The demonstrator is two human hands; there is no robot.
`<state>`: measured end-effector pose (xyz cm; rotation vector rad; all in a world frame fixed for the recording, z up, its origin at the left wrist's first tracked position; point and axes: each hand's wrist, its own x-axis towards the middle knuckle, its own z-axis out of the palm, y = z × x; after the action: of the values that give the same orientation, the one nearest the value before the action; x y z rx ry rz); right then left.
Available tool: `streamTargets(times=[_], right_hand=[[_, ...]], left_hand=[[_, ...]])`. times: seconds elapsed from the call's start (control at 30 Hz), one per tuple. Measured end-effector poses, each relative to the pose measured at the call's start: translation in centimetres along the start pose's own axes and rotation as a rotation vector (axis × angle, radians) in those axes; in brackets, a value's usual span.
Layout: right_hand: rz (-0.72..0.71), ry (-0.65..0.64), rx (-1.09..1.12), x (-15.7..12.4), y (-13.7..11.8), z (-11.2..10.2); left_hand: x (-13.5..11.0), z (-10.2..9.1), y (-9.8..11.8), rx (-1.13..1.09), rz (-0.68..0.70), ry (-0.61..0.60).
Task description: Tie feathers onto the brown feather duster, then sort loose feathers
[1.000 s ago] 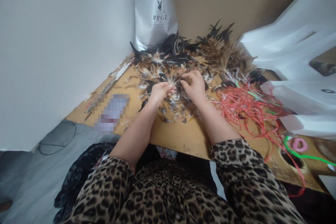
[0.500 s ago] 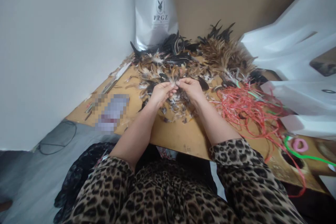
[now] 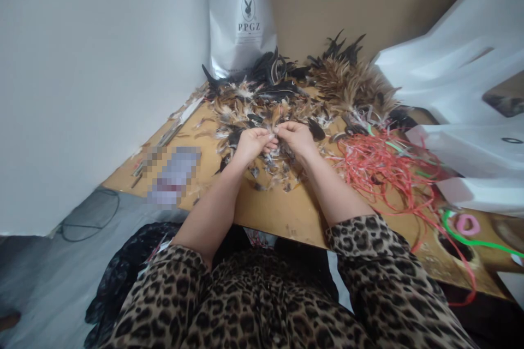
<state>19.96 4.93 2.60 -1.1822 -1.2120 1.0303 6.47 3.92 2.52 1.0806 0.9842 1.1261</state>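
Note:
My left hand [image 3: 254, 145] and my right hand [image 3: 298, 139] meet over the wooden table, fingertips pinched close together. Between them is a small brown feather [image 3: 274, 119], its lower end hidden by the fingers. Loose brown, white and black feathers [image 3: 233, 109] lie in a heap just beyond and under both hands. Farther back are long black feathers [image 3: 270, 72]. A thick bundle of tan feathers [image 3: 347, 84] rests behind and to the right of my right hand.
A tangle of red plastic strips [image 3: 380, 169] spreads right of my right forearm, near a pink ring [image 3: 468, 225] and a green cord [image 3: 483, 244]. White plastic bags [image 3: 450, 76] stand at the right, a printed bag [image 3: 243, 16] at the back. Thin sticks [image 3: 174, 131] lie along the left edge.
Both hands stay pinched at nearly the same spot. My left fingertips have shifted very slightly, and the view has moved a little.

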Motion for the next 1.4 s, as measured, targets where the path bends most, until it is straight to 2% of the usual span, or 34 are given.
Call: streamTargets(times=[0.1,0.3,0.4,0.5,0.8,1.0,1.17,1.27,1.4], right_hand=[[-0.11,-0.019,-0.181,0.3,0.4,-0.6],[-0.411,-0.125,-0.931,-0.4,-0.1,-1.4],[-0.474,-0.203,-1.19,-1.1,-0.4,-1.0],[-0.496,-0.222,-1.31,-1.4,-0.3,-0.7],[-0.525,-0.224,-1.2,-1.4,-0.5,-0.8],[-0.573,-0.263,-1.315,-2.0,-0.8,-0.4],[-0.52,-0.241,-1.317,-1.6,-0.3,-0.6],[-0.411,-0.137,-1.089,-0.8,0.0,-1.0],[-0.16,-0.049,-0.531,0.1,0.5,-1.2]], left_hand=[[0.1,-0.3,0.3,-0.049,0.016,0.086],[0.5,-1.0,0.6,-0.151,0.014,0.17],[0.5,-1.0,0.5,-0.162,0.017,0.177],[0.4,-1.0,0.5,-0.16,0.031,0.187],[0.6,-1.2,0.5,-0.183,0.051,0.2],[0.7,-1.1,0.4,-0.18,0.044,0.223],[0.6,-1.1,0.5,-0.179,0.031,0.231],[0.6,-1.2,0.5,-0.191,0.038,0.237],[0.6,-1.2,0.4,-0.196,0.03,0.219]])
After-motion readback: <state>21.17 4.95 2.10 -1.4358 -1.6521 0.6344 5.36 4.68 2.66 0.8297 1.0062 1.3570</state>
